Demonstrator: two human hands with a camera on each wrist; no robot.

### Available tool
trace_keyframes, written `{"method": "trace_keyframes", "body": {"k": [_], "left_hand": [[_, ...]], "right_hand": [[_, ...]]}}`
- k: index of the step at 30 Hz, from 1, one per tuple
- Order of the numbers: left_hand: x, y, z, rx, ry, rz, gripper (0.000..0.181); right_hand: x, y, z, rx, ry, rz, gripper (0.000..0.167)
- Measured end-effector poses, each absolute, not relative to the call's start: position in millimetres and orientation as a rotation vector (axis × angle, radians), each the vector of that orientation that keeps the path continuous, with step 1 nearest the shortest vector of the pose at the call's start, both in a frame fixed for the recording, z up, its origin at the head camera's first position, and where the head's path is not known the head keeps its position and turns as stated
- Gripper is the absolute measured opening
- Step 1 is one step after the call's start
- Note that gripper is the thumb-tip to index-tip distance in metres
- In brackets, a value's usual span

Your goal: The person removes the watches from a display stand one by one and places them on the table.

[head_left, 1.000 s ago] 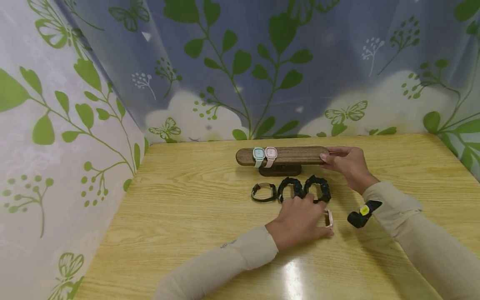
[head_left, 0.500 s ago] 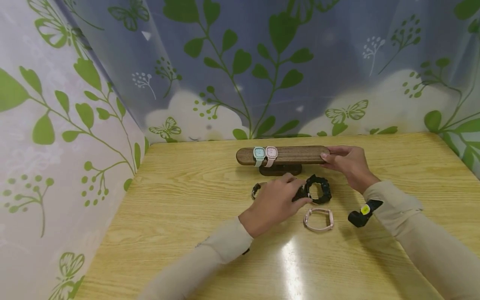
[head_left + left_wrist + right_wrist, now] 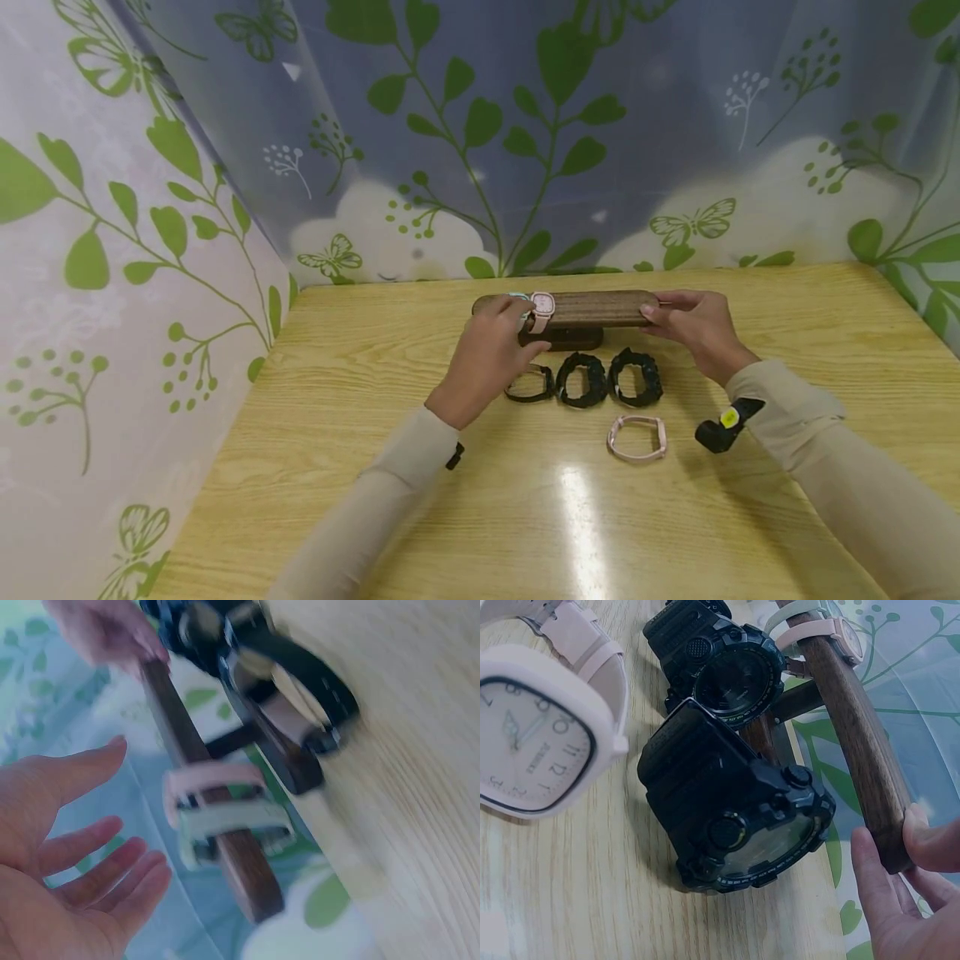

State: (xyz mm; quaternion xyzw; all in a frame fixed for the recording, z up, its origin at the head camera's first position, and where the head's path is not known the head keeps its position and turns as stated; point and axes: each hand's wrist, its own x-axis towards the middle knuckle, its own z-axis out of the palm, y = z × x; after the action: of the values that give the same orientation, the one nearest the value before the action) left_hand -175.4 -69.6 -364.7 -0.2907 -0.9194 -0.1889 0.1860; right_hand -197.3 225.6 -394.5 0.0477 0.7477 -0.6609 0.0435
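My right hand (image 3: 697, 329) grips the right end of a dark wooden watch stand (image 3: 600, 310), thumb in front and fingers behind. Strapped side by side toward the bar's left end are a mint watch (image 3: 236, 817) and a pink watch (image 3: 542, 306). My left hand (image 3: 483, 358) is at that left end, partly hiding the mint watch in the head view. In the left wrist view its fingers are spread, with a gap between them and both watches, and hold nothing.
Before the stand lie a slim black-strapped watch (image 3: 531, 385), a chunky black watch (image 3: 582, 381) and a second chunky black watch (image 3: 636, 379). Nearer me lies another pale pink watch (image 3: 637, 440). A patterned curtain (image 3: 450, 167) hangs behind the table (image 3: 360, 400).
My left hand has moved from the pale pink watch, leftward over the black watches, and up to the stand's left end. My right hand keeps its grip on the bar.
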Motion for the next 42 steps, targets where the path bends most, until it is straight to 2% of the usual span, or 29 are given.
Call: {"method": "trace_keyframes", "body": {"k": [12,21,30,42], "left_hand": [[-217.1,-94.7,-371.9,-0.610,-2.832,-0.638,0.080],[-238.5,-97.6,-380.8,-0.645,-2.942,-0.684,0.087],[-247.4,-96.3,-386.6,-0.705,-2.989,-0.748,0.083],[-249.6,-97.1,-387.5,-0.739,-2.949,-0.755,0.064]], "right_hand": [[-196.9,224.3,-394.7,0.148,2.284,-2.023,0.057],[-197.8,224.3,-394.2,0.150,2.286,-2.023,0.057],[-198.3,224.8,-395.3,0.149,2.274,-2.036,0.057],[-196.7,225.1,-393.6,0.159,2.285,-2.025,0.055]]}}
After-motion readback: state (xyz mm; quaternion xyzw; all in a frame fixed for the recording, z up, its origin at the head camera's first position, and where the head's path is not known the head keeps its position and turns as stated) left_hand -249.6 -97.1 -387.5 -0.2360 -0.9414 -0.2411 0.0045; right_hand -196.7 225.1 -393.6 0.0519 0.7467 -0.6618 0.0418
